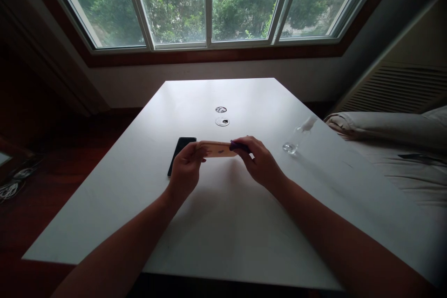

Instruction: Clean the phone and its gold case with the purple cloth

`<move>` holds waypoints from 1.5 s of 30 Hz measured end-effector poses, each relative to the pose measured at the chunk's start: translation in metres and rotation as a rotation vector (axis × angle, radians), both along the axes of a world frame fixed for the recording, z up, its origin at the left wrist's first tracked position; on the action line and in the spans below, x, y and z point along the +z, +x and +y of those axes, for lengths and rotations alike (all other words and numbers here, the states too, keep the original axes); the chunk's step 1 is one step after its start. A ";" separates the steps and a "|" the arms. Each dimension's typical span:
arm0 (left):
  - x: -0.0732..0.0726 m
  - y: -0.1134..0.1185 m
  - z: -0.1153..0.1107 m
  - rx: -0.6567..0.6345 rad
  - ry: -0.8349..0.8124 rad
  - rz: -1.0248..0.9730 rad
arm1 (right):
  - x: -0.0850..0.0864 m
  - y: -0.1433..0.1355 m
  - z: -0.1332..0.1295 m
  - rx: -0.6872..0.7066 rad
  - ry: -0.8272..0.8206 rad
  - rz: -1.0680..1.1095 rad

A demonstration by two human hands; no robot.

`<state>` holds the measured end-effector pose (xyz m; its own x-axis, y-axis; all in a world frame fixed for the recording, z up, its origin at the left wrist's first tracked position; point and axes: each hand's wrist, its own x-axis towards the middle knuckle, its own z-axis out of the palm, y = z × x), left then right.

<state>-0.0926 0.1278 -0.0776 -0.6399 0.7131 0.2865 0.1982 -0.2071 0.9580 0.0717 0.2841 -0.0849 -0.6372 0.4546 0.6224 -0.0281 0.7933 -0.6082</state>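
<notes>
While left hand (184,167) grips left end of flat tan object (220,151), right hand (259,160) pinches small dark item (240,147) at its right end. Flat tan object is above white table (223,223), near black phone (183,143).

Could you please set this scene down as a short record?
Left hand: grips a flat tan item at its left end
Right hand: holds a small dark item at the tan one's right end
Partly behind left hand: smartphone, on the white table
Farther right: clear vessel
Beyond hands: two round table inserts
Background: window
</notes>
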 end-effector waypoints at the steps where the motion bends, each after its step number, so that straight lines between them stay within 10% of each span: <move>1: 0.000 -0.001 0.001 0.018 0.008 -0.032 | -0.002 0.000 0.002 -0.014 -0.055 0.013; 6: 0.001 -0.007 0.003 0.055 0.017 -0.223 | -0.012 -0.004 0.009 -0.166 -0.211 0.090; 15: 0.005 0.001 0.003 -0.194 -0.021 -0.538 | -0.009 -0.003 -0.005 -0.211 0.019 0.075; 25: 0.005 0.014 0.002 -0.457 -0.139 -0.595 | -0.009 -0.007 -0.027 0.154 0.128 -0.052; 45: 0.009 0.011 0.004 -0.275 -0.051 -0.599 | -0.008 -0.004 -0.004 -0.175 0.027 0.126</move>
